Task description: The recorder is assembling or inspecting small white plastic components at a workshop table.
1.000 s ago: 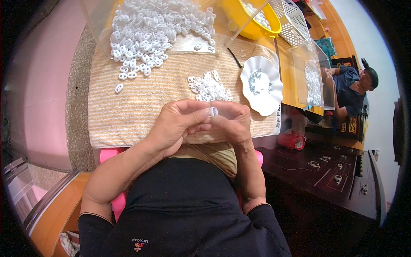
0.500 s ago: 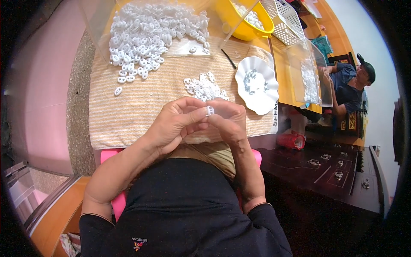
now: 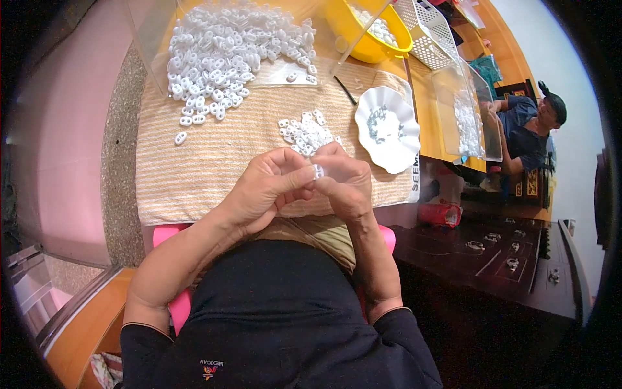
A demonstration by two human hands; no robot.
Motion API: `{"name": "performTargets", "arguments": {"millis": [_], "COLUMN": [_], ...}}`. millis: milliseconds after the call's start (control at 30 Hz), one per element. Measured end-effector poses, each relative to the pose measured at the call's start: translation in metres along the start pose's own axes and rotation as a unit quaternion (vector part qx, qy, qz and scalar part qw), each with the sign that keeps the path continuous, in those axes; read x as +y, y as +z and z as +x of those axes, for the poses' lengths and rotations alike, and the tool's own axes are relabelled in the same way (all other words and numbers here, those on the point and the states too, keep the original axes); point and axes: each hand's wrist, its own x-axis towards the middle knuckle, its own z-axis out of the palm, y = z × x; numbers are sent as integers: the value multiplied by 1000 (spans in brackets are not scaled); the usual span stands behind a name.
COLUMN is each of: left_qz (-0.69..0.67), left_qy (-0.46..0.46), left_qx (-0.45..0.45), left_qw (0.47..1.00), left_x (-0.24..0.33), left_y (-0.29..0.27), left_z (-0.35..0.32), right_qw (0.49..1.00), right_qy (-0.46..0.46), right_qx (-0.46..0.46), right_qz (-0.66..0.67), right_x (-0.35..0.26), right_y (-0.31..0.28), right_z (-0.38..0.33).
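Note:
Close to the towel's near edge, my left hand [image 3: 269,185] pinches a small white plastic piece [image 3: 318,172] between thumb and fingertips. My right hand [image 3: 346,181] meets it from the other side, its thumb and fingers closed at the same piece; whether they hold a second tiny part is hidden. Just beyond the hands lies a small pile of white oval two-holed pieces [image 3: 304,131]. To the right of that pile, a white wavy-rimmed dish [image 3: 405,150] holds many small grey metal-looking parts [image 3: 382,120].
A large heap of white two-holed pieces [image 3: 220,55] spills from a clear bin onto the striped towel [image 3: 188,175]. Farther right stand a yellow basin [image 3: 363,48], a white perforated basket [image 3: 424,32] and a black stick [image 3: 345,90]. Another person [image 3: 528,123] sits at the far right.
My right hand's fingers have lifted and shifted slightly around the white piece. My left hand keeps its pinch in nearly the same place.

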Motion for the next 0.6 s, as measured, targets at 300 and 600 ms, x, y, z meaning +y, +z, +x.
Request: {"name": "performTargets", "arguments": {"millis": [300, 600], "left_qz": [-12, -10], "left_qy": [3, 5], "left_qx": [2, -6], "left_qw": [1000, 1000], "left_x": [1, -3], "left_y": [5, 2], "left_z": [-5, -2], "right_qw": [998, 992], "right_qy": [-28, -24], "right_qx": [-9, -21], "right_qz": [-59, -122], "right_x": [-7, -19], "right_y": [6, 7], "right_z": [-2, -2]}}
